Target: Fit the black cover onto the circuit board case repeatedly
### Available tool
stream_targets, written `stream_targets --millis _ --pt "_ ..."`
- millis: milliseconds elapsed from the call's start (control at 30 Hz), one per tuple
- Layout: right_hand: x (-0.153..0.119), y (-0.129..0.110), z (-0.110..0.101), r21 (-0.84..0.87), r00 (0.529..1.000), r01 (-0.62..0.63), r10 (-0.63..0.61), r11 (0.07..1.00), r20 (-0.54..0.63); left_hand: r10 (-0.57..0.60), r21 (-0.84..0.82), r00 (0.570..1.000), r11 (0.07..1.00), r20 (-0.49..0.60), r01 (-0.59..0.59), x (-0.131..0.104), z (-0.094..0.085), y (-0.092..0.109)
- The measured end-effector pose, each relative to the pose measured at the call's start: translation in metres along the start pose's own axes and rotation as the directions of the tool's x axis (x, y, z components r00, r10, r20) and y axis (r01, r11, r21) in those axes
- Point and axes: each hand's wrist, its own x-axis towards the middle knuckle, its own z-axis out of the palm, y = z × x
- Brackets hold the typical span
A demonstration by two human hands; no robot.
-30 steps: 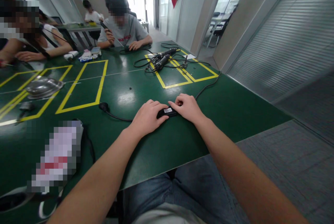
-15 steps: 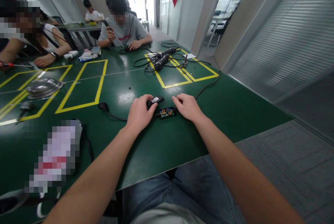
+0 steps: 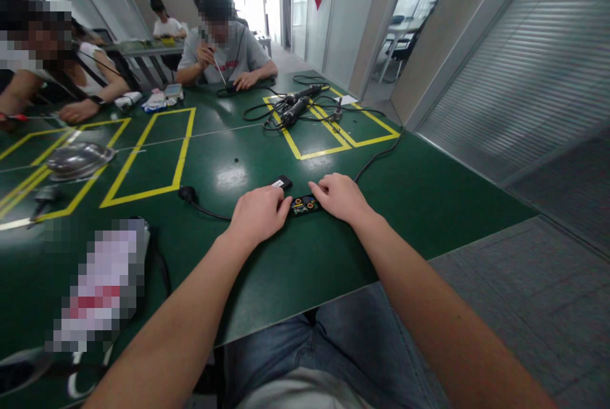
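An opened black device (image 3: 305,204) with a circuit board showing inside lies on the green table (image 3: 305,263) between my hands. My left hand (image 3: 260,213) is closed at its left end, thumb and fingers on its edge. At the right end, my right hand (image 3: 340,198) has thumb and fingers closed on the device's edge. A black cover with a white label (image 3: 282,182) lies on the table just beyond my left hand. Near my left hand, a cable leads left to a black plug (image 3: 187,194).
Black electric screwdrivers (image 3: 295,110) with tangled cables lie ahead. A metal bowl-like part (image 3: 81,160) and a pixelated object (image 3: 102,282) are at left. Yellow tape (image 3: 183,155) marks the table. A person (image 3: 223,53) works across it; another (image 3: 90,72) sits at left.
My left hand has let go of the labelled cover and moved down to the device's left end. The cover now lies beyond it. My right hand has shifted slightly left onto the device.
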Motion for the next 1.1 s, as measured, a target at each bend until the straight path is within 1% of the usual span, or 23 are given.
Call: stream_targets --millis 33,100,233,333,467,600,800,967,1100 --pt "-0.001 -0.001 0.0 -0.019 1.0 -0.001 0.001 1.0 -0.001 0.008 0.029 0.999 1.0 0.035 -0.009 -0.001 -0.001 0.002" --pt "-0.002 -0.004 0.0 -0.054 1.0 -0.016 0.016 0.998 -0.006 0.014 0.072 0.997 0.997 0.072 -0.02 -0.002 -0.002 0.006" --pt "-0.004 -0.008 0.0 -0.086 0.997 -0.08 0.078 0.993 -0.028 -0.008 0.103 0.996 0.995 0.094 -0.002 -0.002 -0.002 0.009" --pt "-0.004 -0.009 -0.001 -0.076 0.991 -0.132 0.13 0.988 -0.035 -0.034 0.058 0.994 0.998 0.102 0.028 -0.001 -0.002 0.009" --pt "-0.004 -0.006 -0.003 0.007 0.984 -0.173 0.173 0.985 -0.045 -0.061 -0.031 0.995 0.997 0.082 0.064 0.001 -0.002 0.007" --pt "-0.003 0.0 0.0 0.059 0.985 -0.15 0.154 0.987 -0.077 -0.057 -0.053 0.997 0.997 0.06 0.06 0.001 -0.002 0.006" --pt "-0.002 0.003 0.003 0.085 0.983 -0.148 0.155 0.985 -0.093 -0.044 -0.002 0.996 0.999 0.084 0.044 0.001 0.0 0.003" --pt "0.0 0.004 0.003 0.097 0.988 -0.12 0.129 0.988 -0.09 -0.03 0.029 0.998 0.999 0.059 0.028 0.0 0.0 0.001" --pt "0.001 0.007 0.006 0.103 0.985 -0.127 0.137 0.987 -0.104 -0.031 0.055 0.997 0.998 0.066 0.027 0.0 -0.001 0.002"
